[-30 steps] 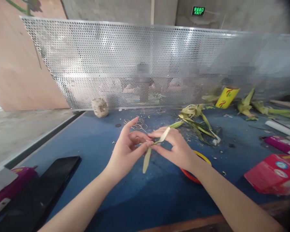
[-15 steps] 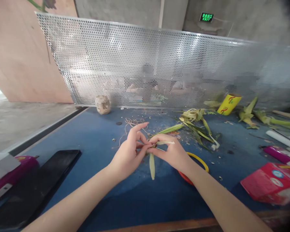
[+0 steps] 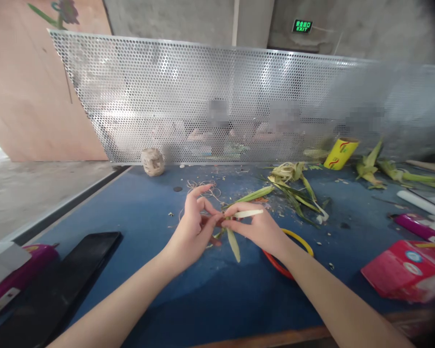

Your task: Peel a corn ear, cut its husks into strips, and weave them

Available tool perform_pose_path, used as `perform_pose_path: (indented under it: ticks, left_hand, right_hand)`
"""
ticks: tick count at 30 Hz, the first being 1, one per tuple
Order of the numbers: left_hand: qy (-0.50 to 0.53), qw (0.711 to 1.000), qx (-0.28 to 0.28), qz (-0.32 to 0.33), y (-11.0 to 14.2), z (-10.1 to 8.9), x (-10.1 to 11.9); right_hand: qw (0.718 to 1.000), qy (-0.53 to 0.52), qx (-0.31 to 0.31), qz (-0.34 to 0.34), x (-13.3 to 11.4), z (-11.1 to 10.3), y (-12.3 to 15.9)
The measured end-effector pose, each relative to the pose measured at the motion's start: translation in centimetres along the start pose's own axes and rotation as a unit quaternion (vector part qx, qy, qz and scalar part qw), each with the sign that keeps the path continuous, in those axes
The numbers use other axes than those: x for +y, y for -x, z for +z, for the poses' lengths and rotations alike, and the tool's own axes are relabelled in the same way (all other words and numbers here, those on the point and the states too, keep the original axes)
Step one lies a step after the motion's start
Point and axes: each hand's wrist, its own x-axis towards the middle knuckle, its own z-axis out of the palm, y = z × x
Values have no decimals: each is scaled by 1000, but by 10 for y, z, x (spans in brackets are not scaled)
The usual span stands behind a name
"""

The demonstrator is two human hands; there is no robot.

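My left hand (image 3: 193,227) and my right hand (image 3: 258,227) meet over the middle of the blue table, their fingertips pinched together on strips of corn husk (image 3: 234,245). One pale green strip hangs down between the hands, and a whitish one lies across the right fingers. The left index finger sticks out, while thumb and other fingertips pinch. What exactly sits between the fingertips is partly hidden. Beneath the right wrist lies a red and yellow ring (image 3: 299,240). Thin string (image 3: 205,187) lies in a loose tangle behind the left hand.
A heap of corn husks (image 3: 288,173) lies beyond the right hand. A yellow roll (image 3: 341,153), a red packet (image 3: 406,270), a black phone (image 3: 79,270), a purple power strip (image 3: 39,261) and a ball of twine (image 3: 152,162) surround the work. A perforated metal screen (image 3: 188,96) closes the far edge.
The hanging husk strip has swung slightly to the right, and the whitish strip shows broader over the right fingers. Both hands keep their pinch. The camera view has shifted a little.
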Motion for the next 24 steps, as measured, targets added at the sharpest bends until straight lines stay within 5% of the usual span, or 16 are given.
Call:
perform_pose_path:
  ticks: [7,13,18,24]
  left_hand:
    - [20,1000,-22,3,-4,-6,6]
    - [42,999,0,-32,0,0,5]
    - [3,1000,25,15,1,1,4]
    - [-87,994,20,58,3,-3,2]
  right_hand:
    - [996,-82,-18,18,1,-4,-2]
    - [996,19,25,-87,-3,-4,2]
    - [984,85,60,-141,-3,-1,4]
    - [992,30,56,-107,3,3,6]
